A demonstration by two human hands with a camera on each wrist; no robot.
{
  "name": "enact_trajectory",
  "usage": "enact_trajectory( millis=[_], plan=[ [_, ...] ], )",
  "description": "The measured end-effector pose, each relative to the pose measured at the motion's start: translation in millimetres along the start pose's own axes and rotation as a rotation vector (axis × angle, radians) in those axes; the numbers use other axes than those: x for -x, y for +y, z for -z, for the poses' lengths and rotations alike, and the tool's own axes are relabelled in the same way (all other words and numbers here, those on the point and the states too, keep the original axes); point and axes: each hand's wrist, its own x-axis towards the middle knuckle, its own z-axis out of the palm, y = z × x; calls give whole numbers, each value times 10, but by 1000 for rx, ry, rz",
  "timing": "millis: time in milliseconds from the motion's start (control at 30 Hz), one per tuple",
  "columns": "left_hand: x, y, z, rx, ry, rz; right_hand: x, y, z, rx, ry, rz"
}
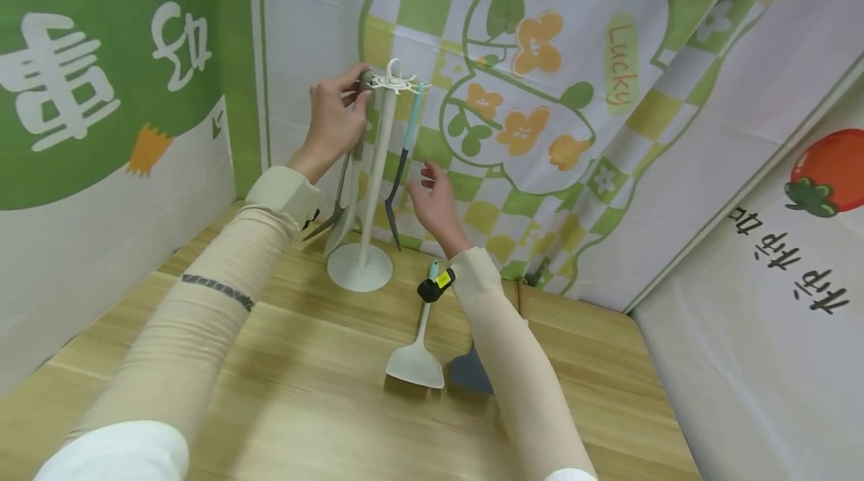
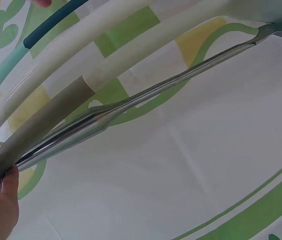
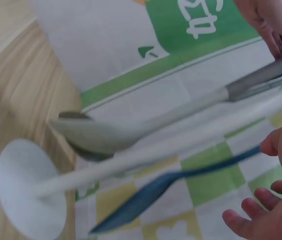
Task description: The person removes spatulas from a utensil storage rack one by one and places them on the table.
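A white utensil rack (image 1: pixel 376 188) with a round base and a ring of hooks stands on the wooden table. At its top left, my left hand (image 1: pixel 337 117) pinches the upper end of a grey-handled spoon (image 3: pixel 255 80) with a pale, blurred head. Close behind that handle hangs a shiny metal utensil (image 2: pixel 180 77). From the rack's right side hangs a turner (image 1: pixel 403 166) with a light teal handle and dark blue lower part. Beside this turner is my right hand (image 1: pixel 439 203), its fingers loosely bent and holding nothing. Whether its thumb touches the turner, I cannot tell.
A pale spatula (image 1: pixel 416 365) lies on the table (image 1: pixel 304 368) in front of the rack. Right of it is a dark blue spatula head (image 1: pixel 470 372), partly hidden by my right forearm. A checkered cloth (image 1: pixel 428 1) hangs close behind the rack.
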Motion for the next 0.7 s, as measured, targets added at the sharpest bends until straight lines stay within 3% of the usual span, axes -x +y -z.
enact_trajectory(
  millis=[200, 367, 700],
  plan=[
    [1, 19, 25, -18, 3, 3, -61, -197, -129, -85, -77, 49],
    [-7, 15, -1, -25, -4, -10, -64, -237, -152, -171, -129, 81],
    [33, 37, 12, -60, -10, -18, -56, -251, -154, -230, -75, 143]
  ],
)
